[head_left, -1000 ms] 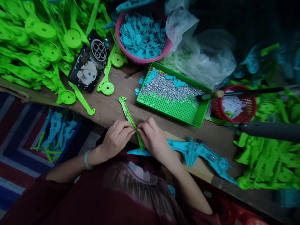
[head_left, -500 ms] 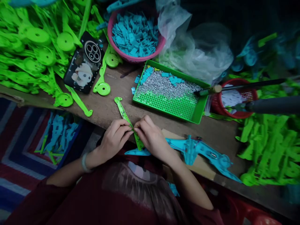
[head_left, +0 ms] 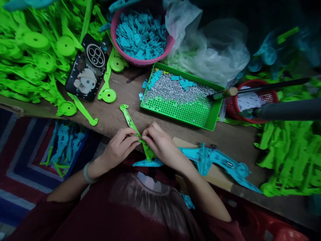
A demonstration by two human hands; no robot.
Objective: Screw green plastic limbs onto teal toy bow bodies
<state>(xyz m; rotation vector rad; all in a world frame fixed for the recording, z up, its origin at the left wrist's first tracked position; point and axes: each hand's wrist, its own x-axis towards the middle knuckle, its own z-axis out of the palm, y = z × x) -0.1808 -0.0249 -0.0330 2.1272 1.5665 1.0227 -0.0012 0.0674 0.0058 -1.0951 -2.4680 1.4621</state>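
A long thin green plastic strip (head_left: 130, 121) lies at the near edge of the wooden bench (head_left: 117, 113). My left hand (head_left: 119, 147) pinches it from the left and my right hand (head_left: 160, 144) pinches it from the right, fingertips meeting at its middle. Something small may sit between the fingertips; I cannot make it out. Under my right wrist a turquoise plastic toy part (head_left: 213, 162) rests on the bench edge.
A green tray (head_left: 183, 117) of small metal pieces and a pink bowl (head_left: 140, 33) of turquoise bits stand behind the hands. A phone (head_left: 86, 72) rests by a heap of green parts (head_left: 32, 57). A red basket (head_left: 250, 100), tool handles (head_left: 286, 109) and clear bags (head_left: 208, 50) are at right.
The view has shifted slightly, so everything sits a little lower left. Both hands keep their pinch on the green strip at the same spot.
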